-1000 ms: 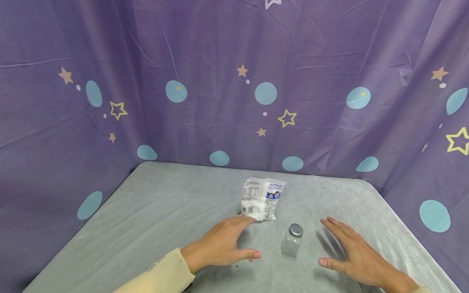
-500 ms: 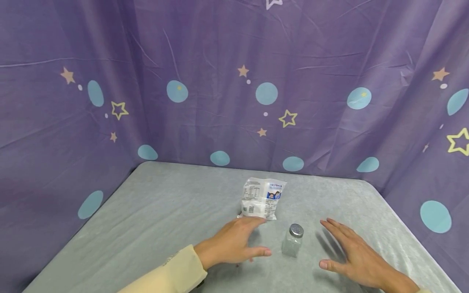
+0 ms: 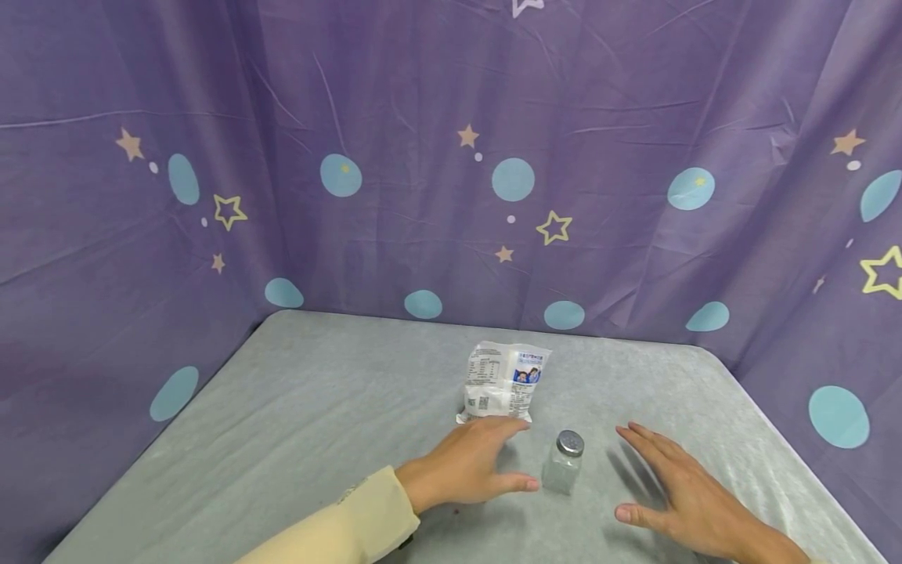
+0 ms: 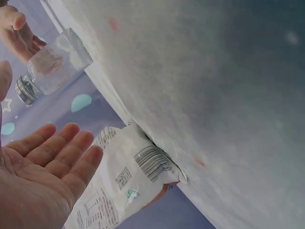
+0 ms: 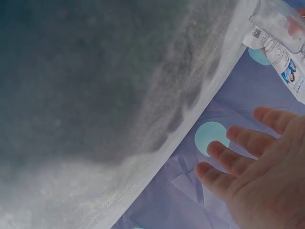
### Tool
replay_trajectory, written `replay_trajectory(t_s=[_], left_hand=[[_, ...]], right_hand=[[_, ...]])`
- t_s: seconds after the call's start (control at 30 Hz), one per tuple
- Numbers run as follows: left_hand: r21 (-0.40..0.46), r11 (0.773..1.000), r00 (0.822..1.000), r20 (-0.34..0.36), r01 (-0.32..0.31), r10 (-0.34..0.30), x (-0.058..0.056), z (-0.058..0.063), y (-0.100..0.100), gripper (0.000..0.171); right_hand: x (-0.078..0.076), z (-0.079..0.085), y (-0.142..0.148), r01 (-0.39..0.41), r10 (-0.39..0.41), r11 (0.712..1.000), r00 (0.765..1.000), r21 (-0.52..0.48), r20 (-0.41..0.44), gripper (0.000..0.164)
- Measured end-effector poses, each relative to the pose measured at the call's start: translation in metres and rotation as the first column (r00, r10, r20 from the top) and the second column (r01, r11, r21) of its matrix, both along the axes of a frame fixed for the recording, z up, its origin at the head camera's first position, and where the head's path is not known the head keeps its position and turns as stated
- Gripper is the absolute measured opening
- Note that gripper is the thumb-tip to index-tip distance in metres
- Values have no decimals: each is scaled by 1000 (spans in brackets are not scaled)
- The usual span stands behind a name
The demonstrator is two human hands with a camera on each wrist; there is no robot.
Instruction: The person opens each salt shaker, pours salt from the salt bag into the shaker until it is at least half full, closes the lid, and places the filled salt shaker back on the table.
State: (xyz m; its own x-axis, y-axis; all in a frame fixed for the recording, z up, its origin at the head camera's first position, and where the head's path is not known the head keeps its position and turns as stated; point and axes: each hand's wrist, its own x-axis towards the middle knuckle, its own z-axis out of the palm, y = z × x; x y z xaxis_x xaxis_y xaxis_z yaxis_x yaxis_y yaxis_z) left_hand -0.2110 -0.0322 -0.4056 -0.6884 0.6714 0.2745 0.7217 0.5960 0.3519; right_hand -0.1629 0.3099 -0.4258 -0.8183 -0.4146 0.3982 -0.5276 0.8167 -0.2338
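Observation:
A clear glass shaker (image 3: 562, 470) with a perforated metal lid stands upright on the table, between the two hands. My left hand (image 3: 465, 464) is just left of it, fingers straight and thumb apart, holding nothing; its thumb tip comes close to the glass. Farther off to the right is my right hand (image 3: 680, 493), spread with the palm facing the shaker and nothing in it. Behind the left hand a white printed bag (image 3: 502, 380) stands upright, its lower edge partly covered by the fingers. In the left wrist view the shaker (image 4: 57, 64) shows beyond the left fingers.
A grey cloth covers the table (image 3: 338, 392). Purple curtains (image 3: 423, 102) with stars and blue dots hang behind and at both sides. A small red mark (image 3: 456, 511) lies on the cloth near the left wrist.
My left hand has slid to the right, toward the shaker, and now covers more of the bag's lower edge. The right hand, shaker and bag have stayed in place.

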Motion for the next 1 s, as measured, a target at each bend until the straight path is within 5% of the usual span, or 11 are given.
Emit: replay_trajectory(t_s=[0.27, 1.0], left_hand=[[10, 1000, 998, 60, 2, -3, -3, 4, 12, 76], [45, 999, 999, 51, 10, -12, -13, 1, 37, 69]], right_hand=[[1, -1, 0, -15, 15, 1000, 999, 12, -45, 102], [2, -3, 1, -54, 55, 999, 997, 3, -56, 102]])
